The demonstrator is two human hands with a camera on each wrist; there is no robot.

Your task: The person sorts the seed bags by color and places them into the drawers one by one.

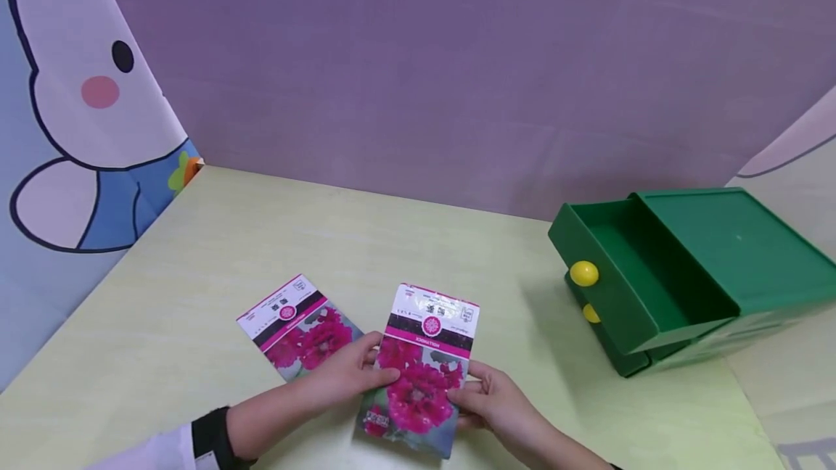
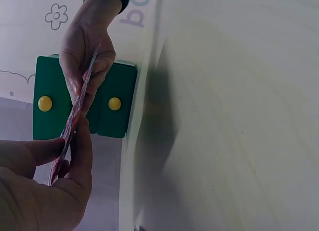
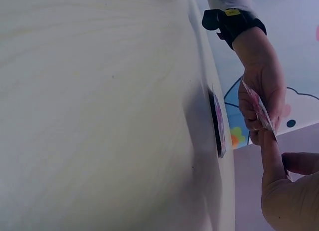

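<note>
Both hands hold one flat seed packet, printed with magenta flowers and a white and black header, above the table. My left hand pinches its left edge, thumb on the printed face and fingers behind. At the right edge, my right hand grips it the same way. Seen edge-on in the left wrist view, the packet is thin and stands between the two hands. A second, matching seed packet lies on the table to the left, partly covered by my left hand and forearm.
At the right stands a green two-drawer box with yellow knobs. Its upper drawer is pulled out, and nothing shows inside. A purple backdrop rises behind the pale table, with a cartoon-printed panel at the left.
</note>
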